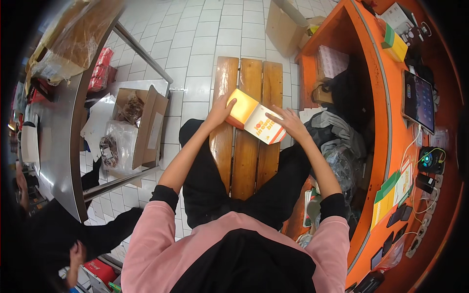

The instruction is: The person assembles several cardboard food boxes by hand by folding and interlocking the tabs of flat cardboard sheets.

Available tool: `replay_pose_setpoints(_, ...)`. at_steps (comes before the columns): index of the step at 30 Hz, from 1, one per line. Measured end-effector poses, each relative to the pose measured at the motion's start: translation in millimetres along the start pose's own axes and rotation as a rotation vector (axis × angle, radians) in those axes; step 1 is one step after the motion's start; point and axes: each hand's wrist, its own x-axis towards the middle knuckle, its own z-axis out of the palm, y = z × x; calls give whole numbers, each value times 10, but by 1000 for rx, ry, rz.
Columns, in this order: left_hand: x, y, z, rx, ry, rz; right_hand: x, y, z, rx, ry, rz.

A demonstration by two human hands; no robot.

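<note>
A small cardboard food box (243, 105) is held over the wooden bench, its lid folded open to the right. Its inside is yellow; the white lid flap (263, 130) carries orange and red print. My left hand (220, 110) grips the box's left side, thumb over the rim and fingers partly hidden outside it. At the lid's upper right edge is my right hand (290, 122), one digit lying across the flap and the other fingers beside its edge. The slatted wooden bench (250, 73) runs away from me between my legs.
At the left, a metal table (73, 132) stands near an open carton (154, 129) with plastic-wrapped contents. Another person's hand (76, 254) shows at lower left. An orange counter (378, 146) on the right holds a tablet (418, 100), cables and flat cartons (386, 200).
</note>
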Motion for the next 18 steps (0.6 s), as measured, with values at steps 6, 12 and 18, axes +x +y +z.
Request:
replay_pose_setpoints(6, 146, 137, 18, 156, -117, -202, -28, 64, 111, 129, -37, 25)
replay_pose_setpoints(12, 195, 170, 23, 164, -106, -275, -38, 76, 124, 226, -15, 80)
replay_pose_setpoints(18, 285, 101, 33, 101, -108, -264, -67, 46, 128, 235, -18, 103)
